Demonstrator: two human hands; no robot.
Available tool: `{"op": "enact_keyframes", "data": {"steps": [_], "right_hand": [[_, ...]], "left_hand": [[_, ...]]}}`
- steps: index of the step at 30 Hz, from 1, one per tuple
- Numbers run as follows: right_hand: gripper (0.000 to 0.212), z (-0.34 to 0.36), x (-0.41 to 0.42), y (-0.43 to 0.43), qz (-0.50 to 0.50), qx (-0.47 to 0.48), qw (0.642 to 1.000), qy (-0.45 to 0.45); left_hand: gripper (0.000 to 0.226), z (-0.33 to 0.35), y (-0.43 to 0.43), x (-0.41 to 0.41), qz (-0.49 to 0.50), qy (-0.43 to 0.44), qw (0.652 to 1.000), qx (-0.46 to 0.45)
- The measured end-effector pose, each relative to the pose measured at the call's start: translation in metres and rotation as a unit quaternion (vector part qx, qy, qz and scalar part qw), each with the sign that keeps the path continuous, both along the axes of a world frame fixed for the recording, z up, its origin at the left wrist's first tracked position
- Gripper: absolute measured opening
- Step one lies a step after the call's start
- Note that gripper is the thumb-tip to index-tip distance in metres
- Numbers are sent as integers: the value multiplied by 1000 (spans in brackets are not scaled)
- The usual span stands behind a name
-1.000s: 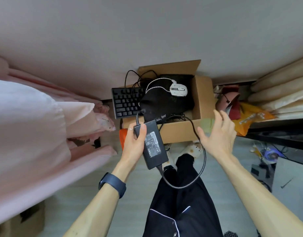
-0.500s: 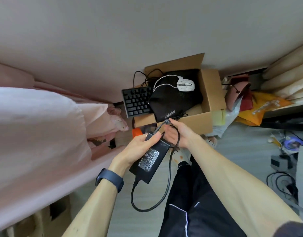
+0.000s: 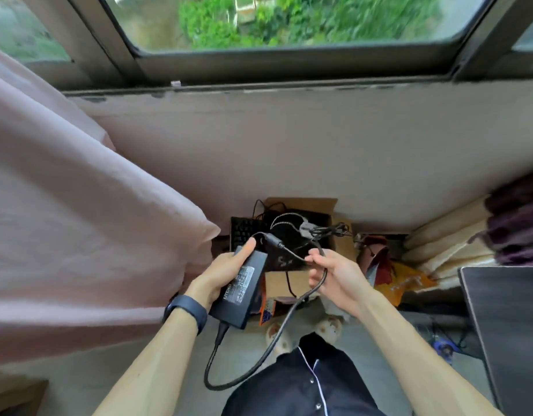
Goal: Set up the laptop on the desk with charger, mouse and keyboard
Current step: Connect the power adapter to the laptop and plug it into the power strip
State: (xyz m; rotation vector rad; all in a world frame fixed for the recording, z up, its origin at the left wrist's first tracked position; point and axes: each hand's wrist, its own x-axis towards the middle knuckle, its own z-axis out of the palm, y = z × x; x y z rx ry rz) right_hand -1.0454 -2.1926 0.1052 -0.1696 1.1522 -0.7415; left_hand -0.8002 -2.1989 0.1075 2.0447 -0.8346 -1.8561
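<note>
My left hand [image 3: 226,270] grips the black charger brick [image 3: 239,288], thumb along its top edge. My right hand [image 3: 334,274] holds the charger's thick cable [image 3: 277,346], which loops down past my legs and back up to the brick. A bundled end of cable [image 3: 331,231] hangs above my right hand. Behind both hands a cardboard box [image 3: 342,238] on the floor holds the black keyboard [image 3: 244,232], a white mouse [image 3: 305,228] and a black pouch, partly hidden by the hands. A grey laptop [image 3: 511,325] lies closed at the right edge.
A pink curtain [image 3: 79,220] fills the left side. A window [image 3: 289,22] runs above a plain wall. Bags and stacked bedding [image 3: 433,250] crowd the right of the box. Cables lie on the floor under the laptop's surface.
My head has risen, bringing the window and laptop into view. Both hands lifted the charger away from the box, and my right hand slid along the cable and pulled its bundle up.
</note>
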Motion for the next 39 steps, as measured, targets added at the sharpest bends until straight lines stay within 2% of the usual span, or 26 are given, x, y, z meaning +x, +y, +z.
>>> {"op": "enact_keyframes", "data": {"steps": [3,6,9,11,16,21,24,27,29,31,35,37,39], "right_hand": [[9,42,-9,5,22,-62,997,51],[11,69,-21,7,12,-115,988,99],[13,89,-32,9,-19,-158,977,141],[14,100,-39,12,-43,-187,967,165],[14,131,-54,17,-93,-237,940,226],[11,140,-73,22,-126,-250,916,287],[10,137,-85,31,-126,-253,893,351],[10,143,-106,43,-167,-261,869,385],[13,153,-125,52,-223,-275,853,383],[17,166,-145,65,-294,-285,846,341],[21,205,-197,106,-441,-291,837,141],[23,222,-224,133,-487,-286,815,131],[23,236,-251,171,-530,-274,783,178]], "left_hand": [[72,19,-14,-6,-1,23,999,-49],[70,33,-30,-13,-64,8,991,-120],[40,56,-40,-25,-117,-16,978,-175],[31,66,-46,-34,-128,20,973,-190],[32,93,-61,-53,-159,130,961,-184],[14,107,-75,-90,-213,95,940,-251],[17,108,-78,-113,-243,79,930,-263],[17,115,-78,-135,-274,63,920,-275],[15,121,-78,-153,-297,66,909,-284],[13,129,-75,-175,-326,73,893,-300],[10,158,-57,-247,-383,93,854,-340],[8,174,-44,-286,-428,84,816,-380],[12,189,-23,-329,-453,93,790,-402]]}}
